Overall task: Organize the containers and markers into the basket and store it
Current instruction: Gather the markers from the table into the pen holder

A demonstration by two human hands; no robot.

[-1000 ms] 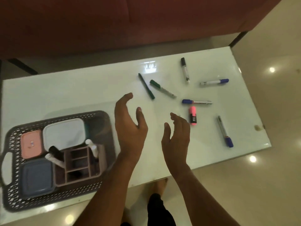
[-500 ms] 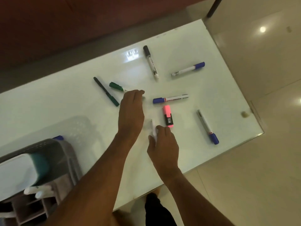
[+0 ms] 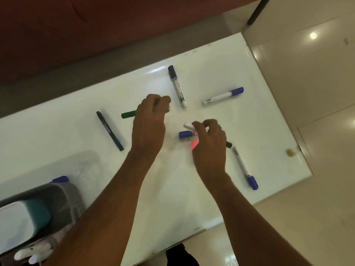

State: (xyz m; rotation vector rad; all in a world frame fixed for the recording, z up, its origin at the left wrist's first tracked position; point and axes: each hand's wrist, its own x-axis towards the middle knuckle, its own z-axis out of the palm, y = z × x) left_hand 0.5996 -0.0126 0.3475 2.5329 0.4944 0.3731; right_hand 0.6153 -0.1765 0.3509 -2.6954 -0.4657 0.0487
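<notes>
Several markers lie scattered on the white table [image 3: 192,189]. My left hand [image 3: 148,123] is closed over a green-capped marker [image 3: 128,114], whose cap sticks out to the left. My right hand [image 3: 209,144] grips a white marker [image 3: 188,126] just above a blue-capped marker [image 3: 185,134] and a pink highlighter [image 3: 194,145], both partly hidden under it. A black-capped marker [image 3: 177,86], two more blue-capped markers [image 3: 222,96] [image 3: 245,167] and a dark green pen [image 3: 109,130] rest untouched. The grey basket [image 3: 65,196] with a white container [image 3: 17,223] sits at the bottom left.
A red sofa [image 3: 96,25] runs behind the table. The table's right and near edges drop to a tiled floor [image 3: 307,217]. A small brownish object [image 3: 290,152] sits near the right corner. White markers [image 3: 32,252] stand in the basket's organizer.
My view swung right, away from the basket. Both hands reached in among the markers; the left closed on the green-capped marker and the right carried its white marker forward over the blue-capped one.
</notes>
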